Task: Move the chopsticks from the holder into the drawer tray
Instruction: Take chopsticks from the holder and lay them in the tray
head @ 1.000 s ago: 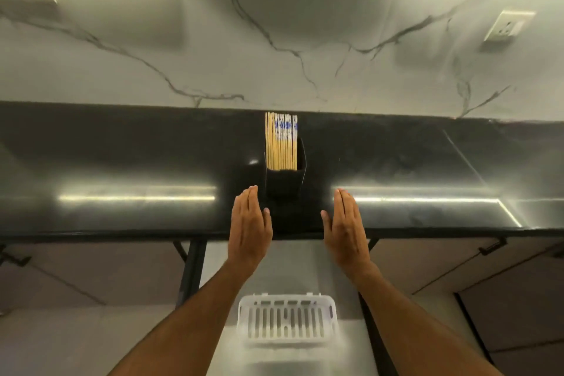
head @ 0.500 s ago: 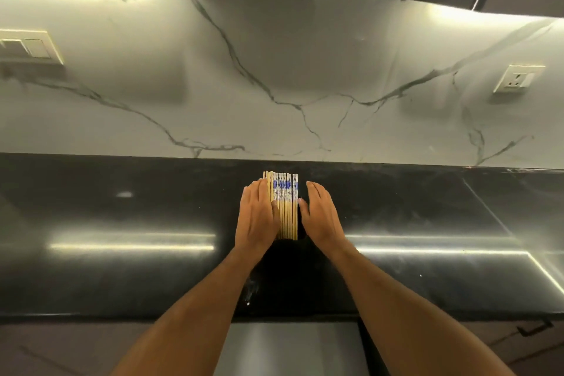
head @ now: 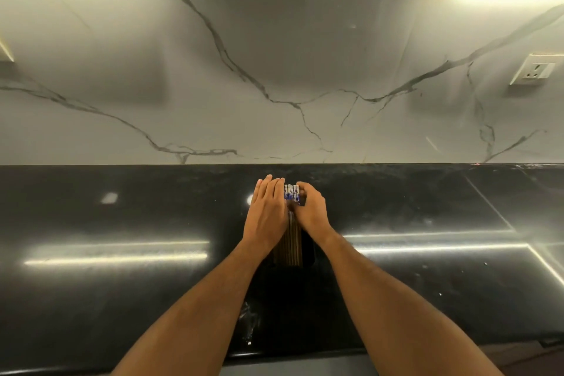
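A bundle of wooden chopsticks (head: 292, 192) with blue-and-white patterned tops stands in a black holder (head: 309, 253) on the black counter. My left hand (head: 266, 214) wraps the left side of the bundle near its top. Pressed against the right side, my right hand (head: 312, 209) curls its fingers over the patterned ends. Both hands squeeze the bundle between them. The lower shafts show between my wrists, going down into the holder. The drawer tray is out of view.
The glossy black counter (head: 122, 223) runs the full width, backed by a white marble wall (head: 274, 70). A wall socket (head: 537, 69) sits at the right. The counter's front edge (head: 91, 371) lies along the bottom.
The view has tilted up, so the white tray below the counter is gone from sight. My hands went from beside the holder to closing around the chopstick tops.
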